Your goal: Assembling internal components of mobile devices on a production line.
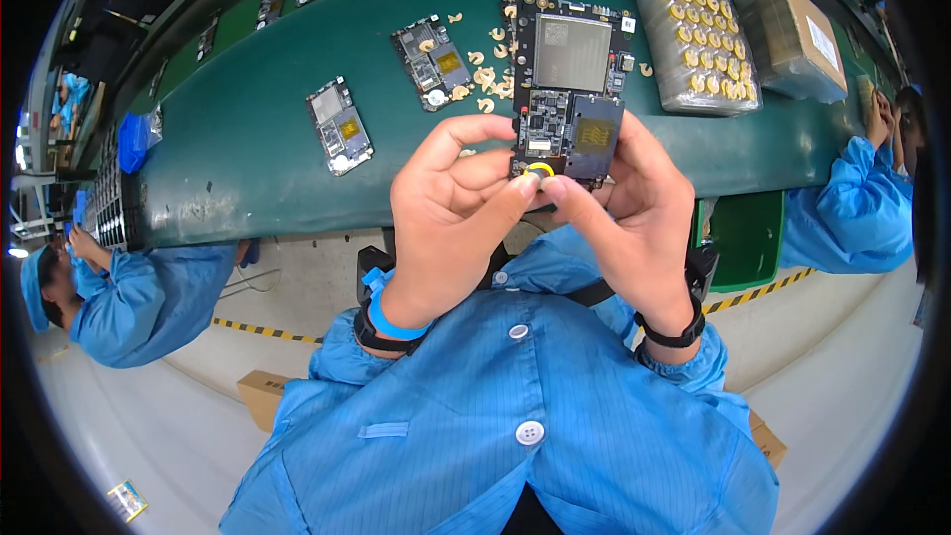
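Both hands hold a black circuit board upright above the bench's near edge. My left hand grips its left side, fingers behind and thumb at the lower edge. My right hand closes round the lower right side, thumb beside the left one. Both thumb tips press at a small round part with a yellow rim, perhaps a coin cell, on the board's lower edge. A large silver shield and a dark module with a gold patch show on the board's face. The fingertips behind it are hidden.
Two more boards lie on the green bench, near scattered small cream-coloured C-shaped pieces. A clear tray of round yellow-rimmed parts and a cardboard box stand at right. Co-workers sit on both sides; a green bin is below.
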### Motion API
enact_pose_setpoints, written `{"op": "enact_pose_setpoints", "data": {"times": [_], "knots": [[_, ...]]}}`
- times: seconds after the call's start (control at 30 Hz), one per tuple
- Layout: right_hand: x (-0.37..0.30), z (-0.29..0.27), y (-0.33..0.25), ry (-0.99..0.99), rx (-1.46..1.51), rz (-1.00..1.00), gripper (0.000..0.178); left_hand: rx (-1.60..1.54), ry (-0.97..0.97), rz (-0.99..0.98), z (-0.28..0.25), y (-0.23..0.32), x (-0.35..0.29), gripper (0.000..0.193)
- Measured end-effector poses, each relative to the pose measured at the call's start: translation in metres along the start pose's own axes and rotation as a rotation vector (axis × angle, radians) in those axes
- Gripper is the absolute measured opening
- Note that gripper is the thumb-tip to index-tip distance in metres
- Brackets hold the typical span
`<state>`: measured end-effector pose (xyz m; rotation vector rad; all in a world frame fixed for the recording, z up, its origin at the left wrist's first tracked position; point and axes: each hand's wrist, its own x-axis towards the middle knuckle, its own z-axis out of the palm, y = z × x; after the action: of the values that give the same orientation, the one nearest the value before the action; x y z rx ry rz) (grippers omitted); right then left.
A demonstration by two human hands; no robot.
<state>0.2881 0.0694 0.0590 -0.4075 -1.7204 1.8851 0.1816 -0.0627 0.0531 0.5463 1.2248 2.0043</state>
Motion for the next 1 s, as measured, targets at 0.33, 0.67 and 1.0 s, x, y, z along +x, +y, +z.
{"op": "enact_pose_setpoints", "data": {"times": [0.33,0.67,1.0], "knots": [[0.042,0.005,0.013,0.079,-0.123,0.037,0.031,0.071,0.022,0.104,-0.015,-0.014,0.017,0.055],[0.112,0.051,-0.003,-0.251,0.122,0.183,0.040,0.112,0.142,0.266,-0.057,0.010,0.041,0.043],[0.078,0.071,-0.006,-0.189,0.125,0.098,0.037,0.071,0.135,0.337,-0.058,0.023,0.017,0.032]]}}
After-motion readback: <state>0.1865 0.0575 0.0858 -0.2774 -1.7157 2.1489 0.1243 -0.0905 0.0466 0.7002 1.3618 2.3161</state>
